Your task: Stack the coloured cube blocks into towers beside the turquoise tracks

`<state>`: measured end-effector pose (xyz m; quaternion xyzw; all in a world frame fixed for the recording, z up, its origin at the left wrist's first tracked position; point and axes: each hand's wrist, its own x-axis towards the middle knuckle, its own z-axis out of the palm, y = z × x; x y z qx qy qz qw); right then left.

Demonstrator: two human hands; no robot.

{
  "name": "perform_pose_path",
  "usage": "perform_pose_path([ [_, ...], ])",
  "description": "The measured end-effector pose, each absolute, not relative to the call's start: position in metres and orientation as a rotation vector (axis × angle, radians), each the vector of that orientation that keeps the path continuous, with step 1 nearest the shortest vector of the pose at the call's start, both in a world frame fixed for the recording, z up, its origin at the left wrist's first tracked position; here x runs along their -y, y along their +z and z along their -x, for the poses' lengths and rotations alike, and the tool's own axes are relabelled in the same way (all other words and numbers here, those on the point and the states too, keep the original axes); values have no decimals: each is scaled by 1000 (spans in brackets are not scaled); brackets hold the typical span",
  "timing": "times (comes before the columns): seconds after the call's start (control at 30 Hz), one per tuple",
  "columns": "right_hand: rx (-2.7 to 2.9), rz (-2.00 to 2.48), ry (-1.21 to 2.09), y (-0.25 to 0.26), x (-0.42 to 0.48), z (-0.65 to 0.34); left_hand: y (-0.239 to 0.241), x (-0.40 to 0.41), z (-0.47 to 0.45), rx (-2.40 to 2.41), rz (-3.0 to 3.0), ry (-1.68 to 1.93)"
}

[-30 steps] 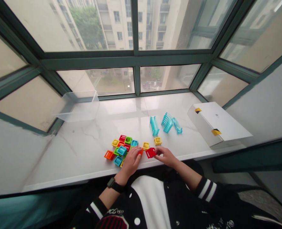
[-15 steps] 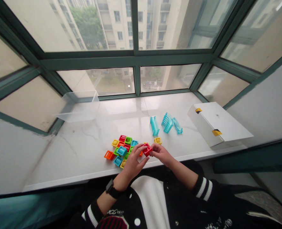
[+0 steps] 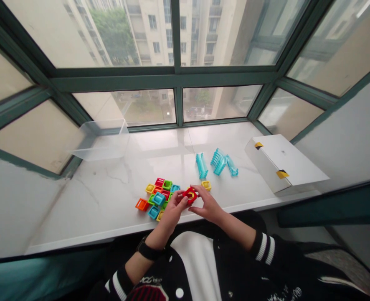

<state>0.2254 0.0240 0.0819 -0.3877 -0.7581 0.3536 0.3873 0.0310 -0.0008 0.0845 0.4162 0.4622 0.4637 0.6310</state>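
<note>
A red square toy block [image 3: 192, 200] with a round opening is held above the counter's front edge, and yellow shows through its middle. My left hand [image 3: 173, 211] grips its left side, thumb on the near face. On the other side, my right hand [image 3: 209, 205] has its fingertips at the upper right edge of the block, its thumb lower and spread away. Left of my hands lies a cluster of coloured blocks, among them a blue block [image 3: 158, 199] on top and an orange block [image 3: 142, 204] at the left end. One yellow block [image 3: 206, 185] sits just beyond my right hand.
Translucent turquoise ribbed pieces, a straight one [image 3: 201, 166], a curved one [image 3: 218, 161] and a small one [image 3: 231, 165], lie farther back on the white counter [image 3: 110, 217]. A clear plastic bin [image 3: 105, 152] stands back left, a white box [image 3: 287, 163] at right. Windows enclose the far side.
The red block has turned so its opening with yellow inside faces up toward me. My right thumb has come off its edge and spread, while my left hand keeps its grip.
</note>
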Motion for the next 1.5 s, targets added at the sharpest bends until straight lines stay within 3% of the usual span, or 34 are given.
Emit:
perform_pose_path([
  [0.57, 1842, 1152, 922, 73, -19, -253, 72, 5, -34, -1074, -1183, 965],
  [0.77, 1765, 1308, 618, 52, -28, -308, 61, 4, -13, -1207, -1361, 1018],
  [1.0, 1564, 1703, 411, -9, -62, -383, 55, 12, 10, -1385, -1862, 995],
  [1.23, 1668, 1898, 286, -39, -85, -378, 36, 3, 10, -1353, -2276, 910],
  [1.5, 1749, 1960, 197, -40, -86, -370, 19, -4, 5, -1395, -2332, 789],
])
